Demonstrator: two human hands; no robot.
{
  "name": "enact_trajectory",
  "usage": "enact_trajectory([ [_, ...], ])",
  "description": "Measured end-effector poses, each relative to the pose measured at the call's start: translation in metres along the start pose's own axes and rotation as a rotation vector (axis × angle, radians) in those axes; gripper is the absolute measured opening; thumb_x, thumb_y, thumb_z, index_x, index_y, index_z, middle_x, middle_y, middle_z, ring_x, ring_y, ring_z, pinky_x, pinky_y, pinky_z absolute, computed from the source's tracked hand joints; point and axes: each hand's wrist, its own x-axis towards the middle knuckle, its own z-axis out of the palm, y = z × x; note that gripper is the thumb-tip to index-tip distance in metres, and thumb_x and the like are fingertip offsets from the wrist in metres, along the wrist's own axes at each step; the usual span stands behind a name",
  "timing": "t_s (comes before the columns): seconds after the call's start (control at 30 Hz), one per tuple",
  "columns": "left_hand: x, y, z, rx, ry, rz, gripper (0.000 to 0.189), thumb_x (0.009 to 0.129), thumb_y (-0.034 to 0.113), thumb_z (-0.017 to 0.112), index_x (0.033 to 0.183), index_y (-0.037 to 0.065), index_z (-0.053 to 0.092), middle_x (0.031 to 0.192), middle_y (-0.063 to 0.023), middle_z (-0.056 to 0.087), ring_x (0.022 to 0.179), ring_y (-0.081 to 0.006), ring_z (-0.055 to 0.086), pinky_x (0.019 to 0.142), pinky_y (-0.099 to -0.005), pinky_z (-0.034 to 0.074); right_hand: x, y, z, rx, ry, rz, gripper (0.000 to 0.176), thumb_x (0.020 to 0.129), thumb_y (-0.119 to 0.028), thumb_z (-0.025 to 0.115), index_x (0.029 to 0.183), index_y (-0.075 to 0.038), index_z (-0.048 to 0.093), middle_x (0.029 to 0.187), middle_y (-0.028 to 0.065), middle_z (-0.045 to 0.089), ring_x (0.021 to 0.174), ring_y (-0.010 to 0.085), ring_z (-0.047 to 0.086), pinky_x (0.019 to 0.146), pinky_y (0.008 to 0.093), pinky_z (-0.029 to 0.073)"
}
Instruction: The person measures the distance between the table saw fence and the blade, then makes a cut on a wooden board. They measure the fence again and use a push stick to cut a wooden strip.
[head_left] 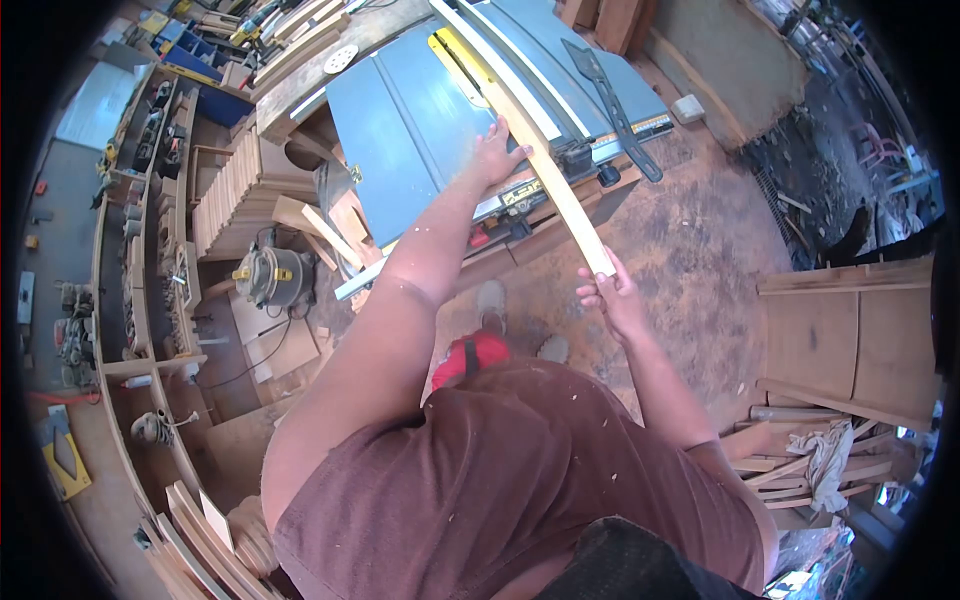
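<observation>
A long, pale wooden strip [560,195] lies across the blue table saw [400,125], along the light-coloured fence [580,122]. Its near end sticks out past the table's front edge. My right hand [615,297] grips that end, thumb on top and fingers around the side and below. Flat on the saw table, my left hand [492,158] has its fingers spread, with the thumb and fingertips against the strip's left side. Ahead of it is the yellow throat plate [455,62]; the blade cannot be made out. A black push stick [610,105] rests to the right of the fence.
A shop vacuum [275,275] stands on the floor at left, near stacked wood pieces [235,195]. Shelves with tools [135,250] run along the far left. Wooden boards [850,335] and offcuts [780,470] are at right. Sawdust covers the floor [690,250].
</observation>
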Motion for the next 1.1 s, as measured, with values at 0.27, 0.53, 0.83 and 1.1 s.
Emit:
enact_trajectory([
  [0.27, 0.014, -0.012, -0.005, -0.007, 0.034, 0.024, 0.1, 0.087, 0.054, 0.057, 0.149, -0.006, 0.007, 0.15, -0.0259, 0.031, 0.143, -0.0326, 0.024, 0.115, -0.0431, 0.019, 0.016, -0.001, 0.01, 0.05, 0.017, -0.007, 0.056, 0.098, -0.007, 0.047, 0.149, -0.005, 0.023, 0.112, 0.0159, 0.06, 0.08, 0.0166, 0.065, 0.067, 0.0265, 0.056],
  [0.53, -0.057, 0.049, -0.024, 0.125, 0.412, 0.446, 0.064, 0.084, 0.032, 0.068, 0.135, 0.001, 0.046, 0.135, -0.0261, 0.048, 0.134, -0.0356, 0.039, 0.115, -0.0473, 0.025, -0.033, -0.037, -0.011, -0.23, 0.064, -0.1, 0.051, 0.096, -0.012, 0.053, 0.143, -0.003, 0.036, 0.108, 0.0169, 0.062, 0.08, 0.0159, 0.065, 0.068, 0.0273, 0.056],
  [0.83, -0.142, 0.156, -0.015, -0.265, -0.841, 0.596, 0.049, 0.091, 0.041, 0.061, 0.121, 0.003, 0.054, 0.115, -0.0131, 0.061, 0.111, -0.0229, 0.057, 0.099, -0.0396, 0.044, -0.089, -0.207, -0.04, -0.791, 0.077, -0.557, 0.043, 0.097, -0.025, 0.05, 0.137, -0.009, 0.048, 0.088, 0.005, 0.061, 0.065, 0.0086, 0.056, 0.055, 0.0221, 0.046],
  [1.1, -0.166, 0.104, 0.047, -1.364, -0.046, -0.187, 0.031, 0.103, 0.029, 0.042, 0.107, 0.0, 0.05, 0.095, -0.0119, 0.063, 0.087, -0.0213, 0.064, 0.083, -0.0372, 0.054, -0.044, -0.036, -0.025, -1.027, -0.234, -0.193, 0.069, 0.093, -0.03, 0.06, 0.148, -0.004, 0.027, 0.148, 0.0216, 0.033, 0.133, 0.0308, 0.038, 0.11, 0.0419, 0.033],
])
